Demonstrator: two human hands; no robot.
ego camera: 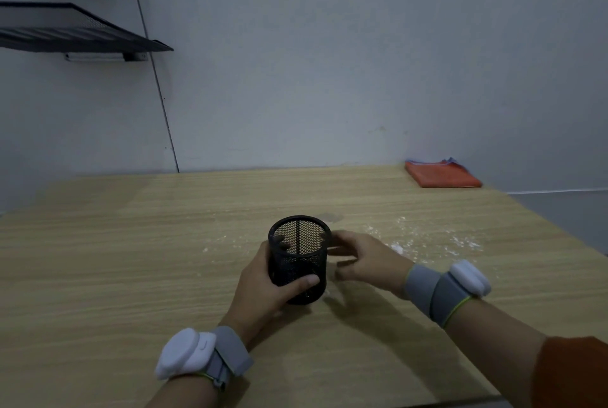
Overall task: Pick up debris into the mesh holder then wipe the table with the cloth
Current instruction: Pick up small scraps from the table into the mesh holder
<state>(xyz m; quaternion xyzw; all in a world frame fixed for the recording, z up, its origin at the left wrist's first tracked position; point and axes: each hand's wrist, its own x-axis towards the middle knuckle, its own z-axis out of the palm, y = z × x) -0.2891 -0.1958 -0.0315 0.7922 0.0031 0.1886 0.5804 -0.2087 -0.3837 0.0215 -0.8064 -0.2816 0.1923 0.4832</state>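
The task is sitting at an early stage. White debris is lying scattered as crumbs and powder across the counter, mostly right of center, with a thinner trail running left behind the holder. I cannot tell whether anything is in the holder yet, since its dark mesh is hiding the bottom. Wiping looks not yet begun: the orange cloth is lying folded at the far right corner of the counter, against the wall, well apart from both hands.

The holder, a black mesh cylinder with an open top, is standing near the center of the frame, tilted slightly toward the viewer. The left hand is gripping it, thumb across the near side and fingers showing through the mesh on the far side. The right hand is hovering just beside the holder's right wall, fingers curled inward; whether they are pinching a bit of debris is too blurred to tell. Both wrists are wearing grey straps with white devices.
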